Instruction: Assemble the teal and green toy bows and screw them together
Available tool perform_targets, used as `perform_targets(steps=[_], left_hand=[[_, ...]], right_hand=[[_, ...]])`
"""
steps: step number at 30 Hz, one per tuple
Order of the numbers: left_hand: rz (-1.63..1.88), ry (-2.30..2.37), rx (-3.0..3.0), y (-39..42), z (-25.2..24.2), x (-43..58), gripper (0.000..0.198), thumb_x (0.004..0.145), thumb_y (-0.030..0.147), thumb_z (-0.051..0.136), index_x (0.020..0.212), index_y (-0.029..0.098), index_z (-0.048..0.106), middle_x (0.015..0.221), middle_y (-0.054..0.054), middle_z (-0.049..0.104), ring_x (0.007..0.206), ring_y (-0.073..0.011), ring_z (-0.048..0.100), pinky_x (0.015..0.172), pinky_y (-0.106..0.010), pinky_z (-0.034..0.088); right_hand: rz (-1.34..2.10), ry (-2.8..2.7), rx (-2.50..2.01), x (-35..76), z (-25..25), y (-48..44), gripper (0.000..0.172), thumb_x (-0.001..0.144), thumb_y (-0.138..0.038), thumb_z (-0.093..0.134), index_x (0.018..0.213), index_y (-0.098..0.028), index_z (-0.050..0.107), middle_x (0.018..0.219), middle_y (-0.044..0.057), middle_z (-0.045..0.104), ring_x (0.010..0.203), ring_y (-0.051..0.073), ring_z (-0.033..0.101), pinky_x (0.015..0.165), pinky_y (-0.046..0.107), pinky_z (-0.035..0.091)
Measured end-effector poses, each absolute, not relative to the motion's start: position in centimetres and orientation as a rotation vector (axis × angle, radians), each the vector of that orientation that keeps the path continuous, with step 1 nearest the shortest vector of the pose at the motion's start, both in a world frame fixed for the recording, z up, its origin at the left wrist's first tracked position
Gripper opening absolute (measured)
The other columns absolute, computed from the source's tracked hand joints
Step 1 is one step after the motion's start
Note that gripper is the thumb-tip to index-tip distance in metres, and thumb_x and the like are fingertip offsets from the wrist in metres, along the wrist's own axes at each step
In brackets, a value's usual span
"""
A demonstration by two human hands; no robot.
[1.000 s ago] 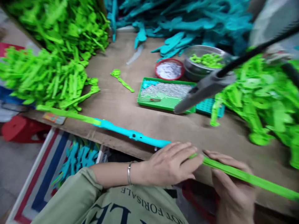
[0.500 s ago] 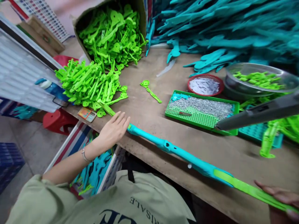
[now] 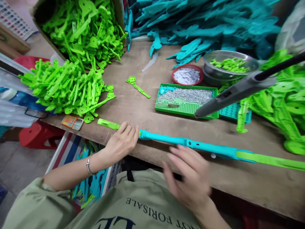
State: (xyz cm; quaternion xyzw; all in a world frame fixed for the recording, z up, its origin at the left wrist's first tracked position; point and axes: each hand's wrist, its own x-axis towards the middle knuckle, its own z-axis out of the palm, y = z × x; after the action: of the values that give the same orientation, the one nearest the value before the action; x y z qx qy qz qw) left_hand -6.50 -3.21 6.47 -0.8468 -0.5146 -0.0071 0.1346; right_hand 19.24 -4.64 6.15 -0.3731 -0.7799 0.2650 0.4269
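A long teal-and-green plastic piece [image 3: 207, 146] lies along the front of the table, with green ends and a teal middle. My left hand [image 3: 122, 140] is closed over it near the left green end, fingers curled across the top. Below the teal middle is my right hand [image 3: 190, 175], blurred, its fingers apart and nothing in them. It appears close to the piece without gripping it. A small white round bit [image 3: 213, 155] shows under the teal part.
Green plastic parts [image 3: 69, 87] are heaped at left, beside a box [image 3: 38, 28] of more. Teal parts [image 3: 195, 22] pile up behind. A green tray [image 3: 186, 113] of metal pins, a red basket [image 3: 202, 76] and a steel bowl [image 3: 207, 60] stand right, under a grey tool [image 3: 221, 97].
My right hand has left the green right end and moved left to below the teal middle. My left hand's fingers have curled more over the piece. The camera view has shifted right.
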Motion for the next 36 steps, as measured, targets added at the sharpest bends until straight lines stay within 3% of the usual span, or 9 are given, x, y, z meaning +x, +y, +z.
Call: perform_targets(steps=[4, 7, 9, 13, 16, 20, 23, 33, 36], left_hand=[[-0.282, -1.172, -2.508, -5.0, 7.6, -7.1, 0.028, 0.096, 0.010, 0.046, 0.115, 0.015, 0.066, 0.108, -0.012, 0.073, 0.108, -0.0239, 0.066, 0.099, -0.042, 0.052], [-0.701, -1.023, -2.435, -7.3, 6.9, -9.2, 0.018, 0.087, 0.014, 0.068, 0.099, 0.028, 0.065, 0.095, 0.002, 0.068, 0.086, -0.0138, 0.065, 0.086, -0.030, 0.056], [-1.053, -1.277, -2.145, -8.2, 5.4, -10.5, 0.039, 0.076, 0.016, 0.082, 0.106, 0.030, 0.062, 0.096, 0.002, 0.063, 0.085, -0.0143, 0.063, 0.082, -0.031, 0.056], [-1.507, -1.937, -1.957, -6.7, 2.4, -11.9, 0.077, 0.072, 0.040, 0.088, 0.137, 0.024, 0.050, 0.126, -0.011, 0.060, 0.119, -0.0262, 0.061, 0.100, -0.044, 0.053], [-1.607, -2.091, -2.373, -4.7, 1.3, -12.0, 0.069, 0.074, 0.050, 0.084, 0.132, 0.022, 0.058, 0.127, -0.013, 0.066, 0.122, -0.0284, 0.063, 0.101, -0.046, 0.053], [-1.765, -2.087, -2.550, -3.2, 0.9, -11.5, 0.034, 0.078, 0.040, 0.084, 0.101, 0.019, 0.071, 0.095, -0.008, 0.076, 0.093, -0.0213, 0.073, 0.084, -0.037, 0.060], [-1.910, -2.090, -2.414, -2.9, 0.5, -11.2, 0.029, 0.076, 0.040, 0.086, 0.089, 0.018, 0.072, 0.084, -0.006, 0.076, 0.081, -0.0193, 0.074, 0.075, -0.033, 0.061], [-1.870, -2.087, -2.455, -2.9, 0.3, -11.1, 0.021, 0.081, 0.032, 0.082, 0.092, 0.019, 0.071, 0.088, -0.006, 0.076, 0.085, -0.0187, 0.073, 0.079, -0.034, 0.061], [-1.929, -2.075, -2.423, -3.0, 0.5, -11.3, 0.034, 0.080, 0.038, 0.082, 0.106, 0.020, 0.069, 0.099, -0.007, 0.073, 0.093, -0.0189, 0.070, 0.083, -0.034, 0.059]], right_hand=[[0.285, -2.357, -0.855, 12.0, 3.7, -0.5, 0.049, 0.092, -0.013, 0.054, 0.141, -0.008, 0.051, 0.136, 0.020, 0.064, 0.129, 0.033, 0.057, 0.112, 0.056, 0.046], [0.279, -2.471, -0.899, 9.5, 3.0, 0.7, 0.047, 0.094, -0.018, 0.057, 0.138, -0.003, 0.053, 0.124, 0.021, 0.069, 0.112, 0.031, 0.065, 0.109, 0.053, 0.047], [0.302, -2.495, -0.920, 8.8, 2.9, 0.8, 0.044, 0.094, -0.020, 0.061, 0.135, -0.005, 0.057, 0.114, 0.018, 0.072, 0.101, 0.028, 0.065, 0.104, 0.050, 0.049], [0.283, -2.501, -0.952, 8.5, 2.7, 0.8, 0.036, 0.094, -0.025, 0.064, 0.126, -0.008, 0.062, 0.099, 0.014, 0.071, 0.091, 0.027, 0.061, 0.085, 0.042, 0.050], [0.291, -2.517, -0.946, 8.5, 2.7, 1.0, 0.031, 0.093, -0.026, 0.066, 0.119, -0.010, 0.064, 0.096, 0.012, 0.069, 0.087, 0.026, 0.058, 0.075, 0.038, 0.046], [0.282, -2.528, -0.927, 8.4, 2.5, 1.2, 0.016, 0.095, -0.024, 0.063, 0.107, -0.014, 0.066, 0.090, 0.009, 0.066, 0.083, 0.024, 0.054, 0.072, 0.036, 0.041], [0.215, -2.505, -0.921, 8.2, 2.2, 1.2, 0.017, 0.099, -0.024, 0.056, 0.106, -0.014, 0.067, 0.084, 0.008, 0.063, 0.079, 0.023, 0.051, 0.070, 0.035, 0.036], [0.184, -2.474, -0.918, 8.0, 2.1, 1.4, 0.024, 0.101, -0.023, 0.047, 0.103, -0.014, 0.069, 0.080, 0.007, 0.061, 0.076, 0.021, 0.047, 0.071, 0.036, 0.033], [0.281, -2.499, -0.955, 8.0, 2.6, 1.5, 0.019, 0.098, -0.025, 0.054, 0.103, -0.014, 0.069, 0.083, 0.008, 0.062, 0.079, 0.023, 0.050, 0.071, 0.036, 0.032]])
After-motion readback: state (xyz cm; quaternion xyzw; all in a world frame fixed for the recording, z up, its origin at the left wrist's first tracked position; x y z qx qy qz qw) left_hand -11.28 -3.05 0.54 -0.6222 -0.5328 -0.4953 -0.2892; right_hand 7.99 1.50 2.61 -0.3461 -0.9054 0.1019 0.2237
